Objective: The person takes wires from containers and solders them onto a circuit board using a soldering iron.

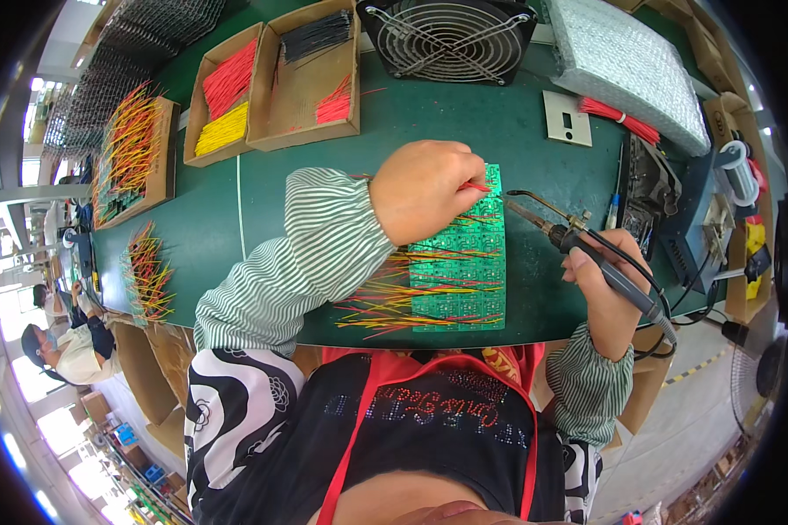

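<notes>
- The left fingers (473,168) seem to pinch a red wire (474,186); the tips are hard to see.
- The green board (490,262) is just under them, on the surface (543,306).
- The right fingers (578,262) wrap around a soldering iron (622,284), its tip near the left fingers.

Examined green bench top (206,201). Found lying directly on it: green circuit-board panel (492,249), toward near edge; cluster of red and yellow wires (149,273), left; two open cardboard trays (293,98), far left; black fan (448,39), far side; metal plate (578,133), bubble wrap (630,70), right.
</notes>
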